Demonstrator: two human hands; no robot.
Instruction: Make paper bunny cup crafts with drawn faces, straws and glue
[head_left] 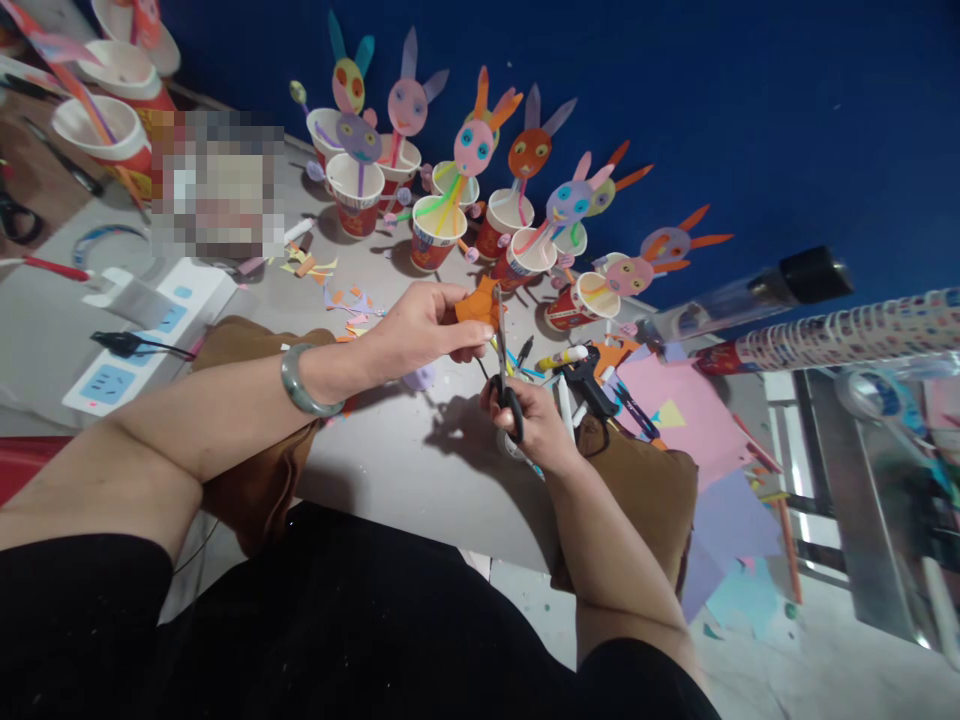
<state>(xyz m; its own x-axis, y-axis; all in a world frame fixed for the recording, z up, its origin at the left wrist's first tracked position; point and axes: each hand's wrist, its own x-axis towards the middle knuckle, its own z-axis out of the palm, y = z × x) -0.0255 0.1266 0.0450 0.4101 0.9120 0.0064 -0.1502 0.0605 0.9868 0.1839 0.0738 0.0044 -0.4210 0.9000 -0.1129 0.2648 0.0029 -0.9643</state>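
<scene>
Pinched in my left hand (427,325) is a small piece of orange paper (478,307), held up over the middle of the table (390,430). My right hand (532,420) grips a pair of scissors (502,345) by black handles, blades pointing up at the paper's right edge. Whether the blades are cutting into the paper, I cannot tell. Behind my hands stand several paper cups (439,235) carrying rabbit-like paper figures (474,148) with long ears. Paper scraps (349,300) lie left of the orange piece.
A power strip (127,340) lies at left, near a brown cushion (262,345). Right of my hands are a black glue gun (592,380), a yellow marker (562,357) and pink paper sheets (675,400). A long stack of cups (840,335) lies at right, against the blue wall (750,110).
</scene>
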